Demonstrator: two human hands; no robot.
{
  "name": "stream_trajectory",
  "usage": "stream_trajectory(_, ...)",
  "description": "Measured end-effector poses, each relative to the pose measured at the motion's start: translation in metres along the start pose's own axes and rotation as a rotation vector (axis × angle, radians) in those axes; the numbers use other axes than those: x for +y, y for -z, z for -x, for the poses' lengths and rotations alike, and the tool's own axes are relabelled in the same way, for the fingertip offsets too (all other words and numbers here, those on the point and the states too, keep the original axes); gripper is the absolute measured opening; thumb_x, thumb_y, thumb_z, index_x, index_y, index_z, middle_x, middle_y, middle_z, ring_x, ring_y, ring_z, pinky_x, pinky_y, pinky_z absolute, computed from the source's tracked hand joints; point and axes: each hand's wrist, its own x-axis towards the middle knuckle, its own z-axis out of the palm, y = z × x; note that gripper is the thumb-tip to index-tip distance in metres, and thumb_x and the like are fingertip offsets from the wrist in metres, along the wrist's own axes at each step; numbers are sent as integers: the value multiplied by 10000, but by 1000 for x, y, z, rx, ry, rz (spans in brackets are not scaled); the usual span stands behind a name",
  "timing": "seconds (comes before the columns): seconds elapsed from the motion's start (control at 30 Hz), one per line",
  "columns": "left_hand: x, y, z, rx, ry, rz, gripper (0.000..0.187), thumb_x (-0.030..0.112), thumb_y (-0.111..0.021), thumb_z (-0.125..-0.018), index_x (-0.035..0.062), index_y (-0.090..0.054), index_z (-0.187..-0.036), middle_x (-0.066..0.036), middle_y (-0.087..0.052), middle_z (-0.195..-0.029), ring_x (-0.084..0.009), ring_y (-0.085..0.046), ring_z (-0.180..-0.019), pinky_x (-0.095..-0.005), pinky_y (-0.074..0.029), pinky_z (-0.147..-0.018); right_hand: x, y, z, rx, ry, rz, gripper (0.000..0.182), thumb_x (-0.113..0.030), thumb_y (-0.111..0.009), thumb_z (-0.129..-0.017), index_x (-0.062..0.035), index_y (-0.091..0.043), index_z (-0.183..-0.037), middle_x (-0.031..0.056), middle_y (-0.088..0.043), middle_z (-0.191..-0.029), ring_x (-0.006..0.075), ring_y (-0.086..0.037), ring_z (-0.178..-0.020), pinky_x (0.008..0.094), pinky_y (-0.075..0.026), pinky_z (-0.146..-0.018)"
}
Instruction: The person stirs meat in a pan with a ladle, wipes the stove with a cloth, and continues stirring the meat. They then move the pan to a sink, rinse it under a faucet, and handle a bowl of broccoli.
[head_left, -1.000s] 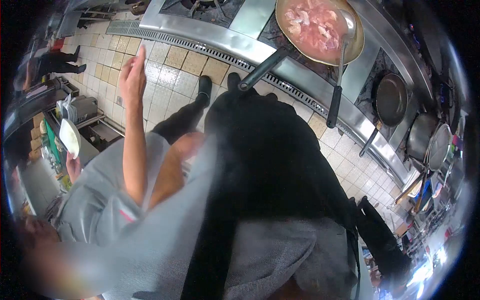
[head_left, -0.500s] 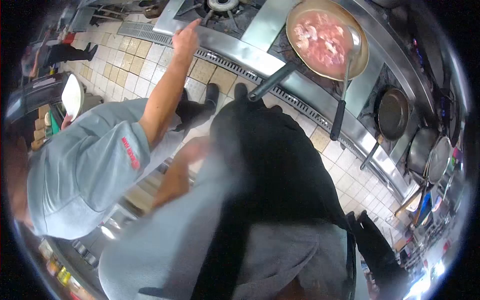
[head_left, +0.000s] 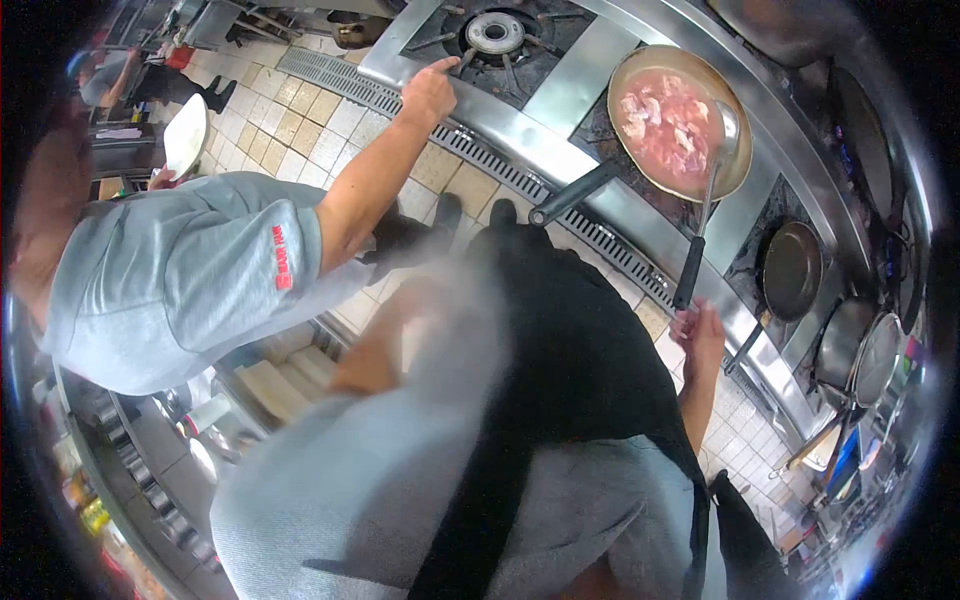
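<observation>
A wide pan [head_left: 747, 174] on the stove holds pieces of meat in pinkish liquid. A ladle [head_left: 708, 205] rests in it, its black handle hanging over the stove's front edge. Just below the end of that handle is my right hand [head_left: 702, 328], fingers loosely curled and apart, with no grip on the handle visible. My left hand [head_left: 425, 300] is low in front of my body, left of the black apron [head_left: 570, 350]; motion blur and haze hide its fingers.
At the left, a co-worker in a grey shirt [head_left: 190, 280] points a finger at the front of a burner [head_left: 495, 33] and holds a white plate [head_left: 186, 137]. A smaller dark pan [head_left: 792, 270] sits right of the wide pan. Another person stands at the far left.
My right hand has come into view by the ladle handle. The view has shifted, so the stove and pan appear further right and lower. The co-worker still points toward the burner.
</observation>
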Motion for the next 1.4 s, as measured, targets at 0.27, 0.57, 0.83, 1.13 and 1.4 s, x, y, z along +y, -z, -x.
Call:
stream_trajectory(0.27, -41, -2, -5, 135, -7, -34, 160, 211, -563, -830, 105, -593, -946, -27, -607, -844, -150, -555, -719, -312, -432, -609, -64, -63, 3, -245, 184, -16, 454, -304, -554, -879, -11, -438, -1206, 96, -578, -859, 139, -554, -577, 251, -466, -505)
stream_trajectory(0.57, -127, 43, -67, 59, -526, -1275, 228, 200, -538, -817, 102, -649, -990, -113, -635, -1031, -274, -599, -959, -378, -479, -800, -68, -59, -4, -203, 211, 135, 365, -156, -598, -830, 2, -480, -1137, 43, -536, -757, 104, -485, -488, 245, -404, -415)
stream_trajectory(0.83, -114, 50, -45, 112, -375, 13, 223, 202, -514, -832, 89, -583, -1012, -56, -628, -893, -168, -585, -692, -328, -448, -604, -74, -56, -4, -12, 293, 292, 364, -92, -533, -834, -35, -507, -1193, 0, -504, -674, 67, -416, -449, 215, -330, -395)
stream_trajectory(1.13, -215, 106, -76, 48, -1023, -569, 232, 188, -560, -786, 83, -634, -979, -70, -659, -935, -236, -626, -795, -359, -493, -674, -89, -62, 42, -155, 199, 93, 308, -100, -514, -854, -39, -533, -1155, -29, -459, -645, 50, -394, -453, 180, -292, -401)
stream_trajectory(1.4, -204, 90, -25, 167, -330, -171, 183, 184, -501, -857, 62, -611, -937, -90, -619, -782, -207, -571, -600, -320, -410, -439, -88, -37, 80, 29, 416, 349, 422, -48, -530, -822, -45, -498, -1243, -42, -462, -620, 52, -398, -467, 190, -320, -421)
